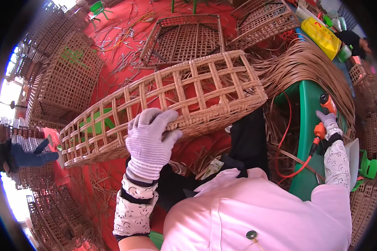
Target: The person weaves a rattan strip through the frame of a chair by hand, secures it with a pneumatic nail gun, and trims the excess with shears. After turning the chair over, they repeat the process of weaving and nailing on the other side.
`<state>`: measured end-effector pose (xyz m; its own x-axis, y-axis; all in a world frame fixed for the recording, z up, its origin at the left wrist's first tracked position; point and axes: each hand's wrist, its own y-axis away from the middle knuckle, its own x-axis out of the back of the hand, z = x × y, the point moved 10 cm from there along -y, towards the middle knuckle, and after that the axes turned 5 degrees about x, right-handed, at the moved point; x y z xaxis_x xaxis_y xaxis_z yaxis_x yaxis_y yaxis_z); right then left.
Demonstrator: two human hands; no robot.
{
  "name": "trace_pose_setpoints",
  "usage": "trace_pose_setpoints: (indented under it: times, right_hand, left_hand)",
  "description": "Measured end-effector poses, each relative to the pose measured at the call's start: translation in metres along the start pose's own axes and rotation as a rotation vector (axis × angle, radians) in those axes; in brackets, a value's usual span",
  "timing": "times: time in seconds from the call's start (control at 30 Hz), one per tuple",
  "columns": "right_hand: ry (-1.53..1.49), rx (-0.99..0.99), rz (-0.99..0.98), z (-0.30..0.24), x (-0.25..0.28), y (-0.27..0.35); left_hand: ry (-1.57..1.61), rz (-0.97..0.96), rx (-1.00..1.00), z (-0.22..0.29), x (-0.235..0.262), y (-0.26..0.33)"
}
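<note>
A: What is going on right now?

B: The left hand (150, 140), in a knit glove, is gripping the long side of a woven basket (171, 104), fingers curled over its rim and pressed onto the weave. The basket is lying tilted across the lap, open lattice facing up, off the red floor (121, 33).

A: And the other hand?

B: The right hand (327, 121) is reaching out to an orange tool (324, 111) with a red cable, over the green table (308, 125). Its fingers are lying on the tool, but I cannot tell whether the grip is closing fully around it.

A: So which step is this?

B: I am judging it as the pause between steadying the basket and working on it: one hand holding, the other fetching the tool.

A: What is the next move asking for?

B: Probably a firm hold on the tool, care that the cable is not snagging in the loose cane strips (305, 62) piled beside the table, and a steady basket so the rim is not twisting

A: Anything else around?

B: Stacks of finished baskets (67, 79) are standing further back
</note>
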<state>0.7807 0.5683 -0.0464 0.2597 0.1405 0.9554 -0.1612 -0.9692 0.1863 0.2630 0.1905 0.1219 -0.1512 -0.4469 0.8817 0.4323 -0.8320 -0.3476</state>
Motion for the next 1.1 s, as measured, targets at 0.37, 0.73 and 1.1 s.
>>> trace_pose_setpoints:
  times: [0.37,0.73,1.1]
  right_hand:
    - [-0.466,0.134,-0.015,0.025,0.030,-0.001]
    - [-0.985,0.455,-0.441,-0.151,0.092,0.208]
    - [-0.548,0.361,-1.072,-0.230,0.063,0.271]
  left_hand:
    - [0.029,0.066,-0.124,0.036,-0.002,0.005]
    - [0.213,0.142,-0.164,0.040,-0.013,-0.010]
    - [0.224,0.267,-0.319,0.052,-0.009,0.005]
